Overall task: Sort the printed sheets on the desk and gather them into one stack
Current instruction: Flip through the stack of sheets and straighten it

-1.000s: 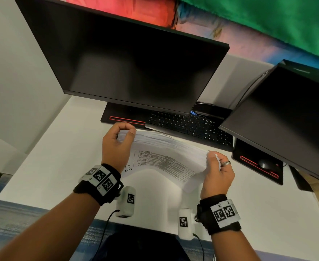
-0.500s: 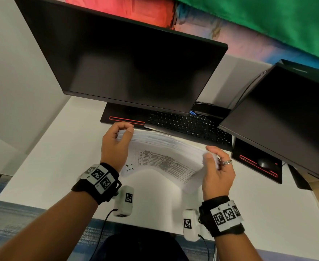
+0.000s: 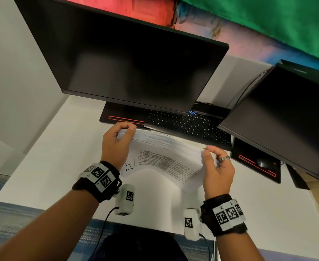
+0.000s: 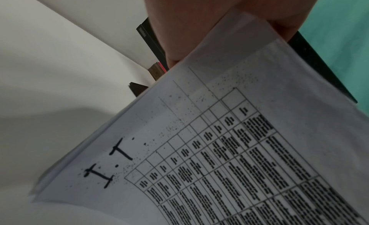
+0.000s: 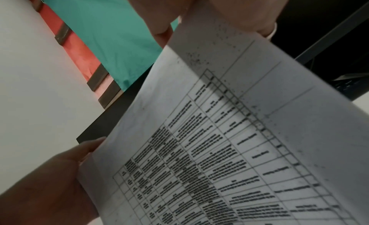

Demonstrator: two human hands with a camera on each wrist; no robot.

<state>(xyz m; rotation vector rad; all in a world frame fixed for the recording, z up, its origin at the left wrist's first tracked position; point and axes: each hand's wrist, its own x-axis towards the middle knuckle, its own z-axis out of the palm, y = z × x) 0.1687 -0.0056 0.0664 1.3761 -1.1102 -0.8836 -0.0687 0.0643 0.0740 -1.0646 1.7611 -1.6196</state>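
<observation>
The thick stack of white printed sheets [image 3: 166,153], its near face showing a ruled table and a handwritten "I.T", is held up above the white desk [image 3: 47,157], just on the near side of the black keyboard [image 3: 188,127], with its lower edge drooping toward the desk. The left hand [image 3: 117,146] pinches the stack's left end, thumb on the near face and fingers curled over the top edge. The right hand [image 3: 218,170] holds the right end more loosely: the thumb presses the near face, while the other fingers are part spread and lightly curled behind the edge.

The paper is thin and limp; it bows in an arc between the two hands, and the edges at the top look fanned rather than flush. As a bundle it probably has some weight, yet single sheets are light and smooth enough to slide out. It is best held at both short ends, thumbs in front and fingers behind, firmly enough to stop slipping but without creasing. Tapping the long edge on the desk should square it.
</observation>
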